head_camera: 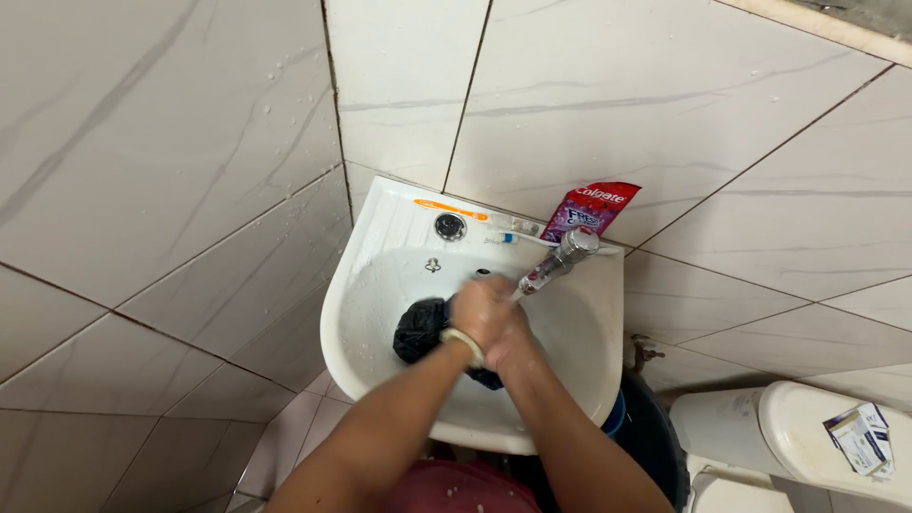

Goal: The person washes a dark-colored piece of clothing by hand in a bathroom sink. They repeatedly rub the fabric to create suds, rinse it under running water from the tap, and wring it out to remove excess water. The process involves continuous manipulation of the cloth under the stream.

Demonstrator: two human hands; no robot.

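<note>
Both my hands are pressed together over a dark wet cloth (418, 328) inside a white wall-mounted sink (370, 313). My left hand (480, 309), with a pale band on the wrist, lies on top and grips the cloth. My right hand (513, 342) sits just under and beside it, also closed on the cloth. A chrome tap (560, 258) runs water onto my hands from the sink's back right.
A toothbrush with an orange handle (446, 206) and a red-purple toothpaste tube (589, 209) lie on the sink's back ledge. A white toilet tank (788, 437) with a small box (860, 437) stands at the right. A dark bucket (646, 437) sits below the sink. Tiled walls surround.
</note>
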